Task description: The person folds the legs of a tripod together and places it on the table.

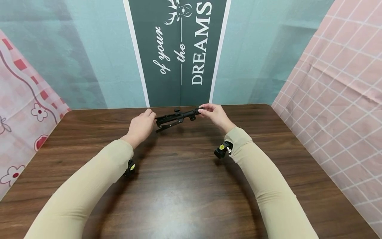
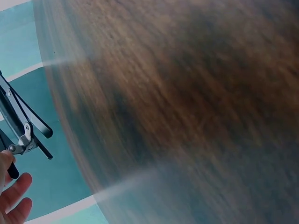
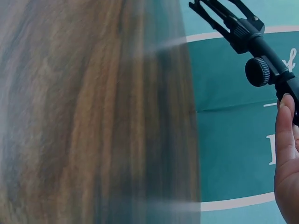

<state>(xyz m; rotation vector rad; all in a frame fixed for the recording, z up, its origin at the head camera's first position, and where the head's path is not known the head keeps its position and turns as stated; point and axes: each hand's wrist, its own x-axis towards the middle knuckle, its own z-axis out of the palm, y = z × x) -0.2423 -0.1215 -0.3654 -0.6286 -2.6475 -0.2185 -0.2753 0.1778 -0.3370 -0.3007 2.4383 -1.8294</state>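
A small black tripod [image 1: 180, 117] is held in the air near the table's far edge, lying nearly level between both hands. Its legs, slightly spread, point left, and its column with round knobs points right. My left hand [image 1: 140, 126] pinches the end of a leg; in the left wrist view the leg ends and a metal hinge of the tripod [image 2: 18, 112] show beside the fingers of the left hand [image 2: 16, 201]. My right hand [image 1: 217, 117] grips the column's end between thumb and fingers. The right wrist view shows a ribbed knob on the tripod [image 3: 258, 72] above the right hand [image 3: 287, 170].
Beneath the hands spreads a dark wooden table [image 1: 176, 186]. A teal curtain [image 1: 256, 49] with a lettered dark panel [image 1: 170, 94] hangs behind its far edge. Pink checked cloth [image 1: 343, 109] borders the right side, and flowered cloth [image 1: 27, 106] the left.
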